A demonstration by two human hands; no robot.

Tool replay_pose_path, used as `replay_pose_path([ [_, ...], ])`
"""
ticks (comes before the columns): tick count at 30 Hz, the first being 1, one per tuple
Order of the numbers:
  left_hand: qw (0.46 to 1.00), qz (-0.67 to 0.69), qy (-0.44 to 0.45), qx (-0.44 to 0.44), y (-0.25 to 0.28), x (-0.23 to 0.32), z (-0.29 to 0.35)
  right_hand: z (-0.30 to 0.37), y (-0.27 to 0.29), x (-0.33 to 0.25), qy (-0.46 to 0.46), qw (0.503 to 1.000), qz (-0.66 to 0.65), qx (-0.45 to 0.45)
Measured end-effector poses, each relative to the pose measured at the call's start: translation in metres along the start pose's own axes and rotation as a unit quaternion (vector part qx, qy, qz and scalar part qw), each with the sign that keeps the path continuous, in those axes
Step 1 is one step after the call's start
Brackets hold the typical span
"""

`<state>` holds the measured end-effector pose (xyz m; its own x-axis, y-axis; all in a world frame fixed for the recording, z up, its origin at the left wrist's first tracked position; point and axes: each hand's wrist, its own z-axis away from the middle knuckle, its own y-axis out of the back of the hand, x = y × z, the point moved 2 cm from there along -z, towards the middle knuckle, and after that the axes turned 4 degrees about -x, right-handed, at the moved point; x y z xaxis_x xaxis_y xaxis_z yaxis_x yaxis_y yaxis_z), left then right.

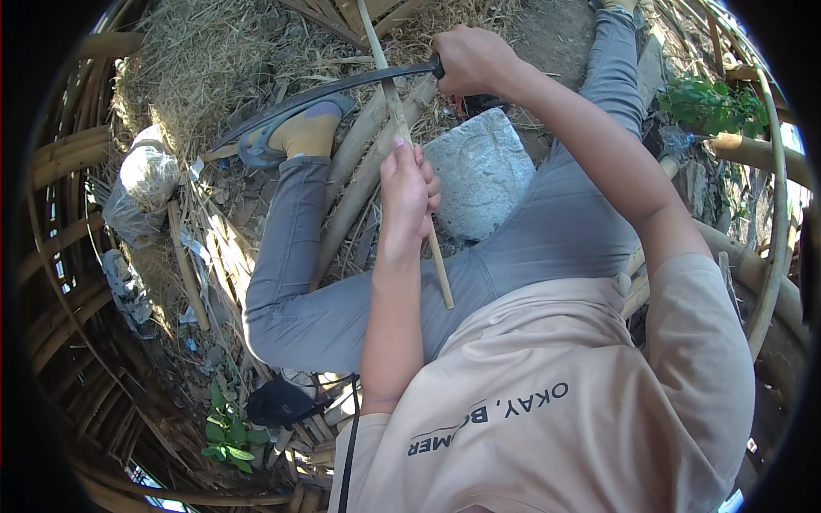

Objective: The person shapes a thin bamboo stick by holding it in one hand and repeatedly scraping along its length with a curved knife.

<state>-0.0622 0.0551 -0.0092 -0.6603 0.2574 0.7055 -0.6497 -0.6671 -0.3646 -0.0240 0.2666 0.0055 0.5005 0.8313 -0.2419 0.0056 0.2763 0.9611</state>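
My right hand (470, 60) is closed round the black handle of a long, dark, curved blade (342, 84), which looks like a machete. The blade stretches left past my sandalled foot (295, 132). It lies across a thin, pale bamboo stick (438, 256) and touches it. My left hand (409, 190) grips that stick below the crossing, with the fingers wrapped round it. One end of the stick points toward my lap; the other runs up past the top of the view.
A large grey stone block (481, 173) sits between my legs, beside bamboo poles (355, 175). Dry straw (192, 68) covers the upper left, near a plastic-wrapped bundle (145, 184). A black cap-like item (280, 402) lies at lower left. Curved bamboo framing (774, 214) surrounds me.
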Motion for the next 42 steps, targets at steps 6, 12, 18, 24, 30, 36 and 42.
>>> replay_pose_path([
  [6, 0.984, 0.113, 0.053, -0.124, 0.011, -0.003, -0.004, -0.019, 0.007, 0.029, -0.038, 0.998, -0.012, 0.051],
  [12, 0.845, 0.388, 0.142, -0.338, 0.029, -0.012, -0.020, 0.014, 0.018, 0.000, 0.008, 1.000, 0.008, -0.005],
  [18, 0.851, 0.404, 0.171, -0.290, 0.018, -0.005, -0.016, 0.004, 0.030, 0.002, 0.006, 0.996, 0.030, -0.081],
  [24, 0.939, 0.247, 0.145, -0.193, 0.013, 0.003, -0.011, -0.010, 0.056, -0.003, 0.030, 0.988, 0.097, -0.119],
  [30, 0.973, 0.163, 0.138, -0.089, 0.006, 0.004, -0.007, -0.024, 0.058, 0.003, 0.096, 0.987, 0.116, -0.059],
  [36, 0.989, 0.115, 0.093, -0.010, -0.022, -0.002, -0.007, -0.028, 0.039, 0.029, 0.109, 0.992, 0.058, -0.008],
  [42, 0.987, 0.133, 0.085, -0.020, -0.026, 0.013, 0.002, -0.030, 0.047, 0.031, 0.124, 0.990, 0.060, 0.011],
])
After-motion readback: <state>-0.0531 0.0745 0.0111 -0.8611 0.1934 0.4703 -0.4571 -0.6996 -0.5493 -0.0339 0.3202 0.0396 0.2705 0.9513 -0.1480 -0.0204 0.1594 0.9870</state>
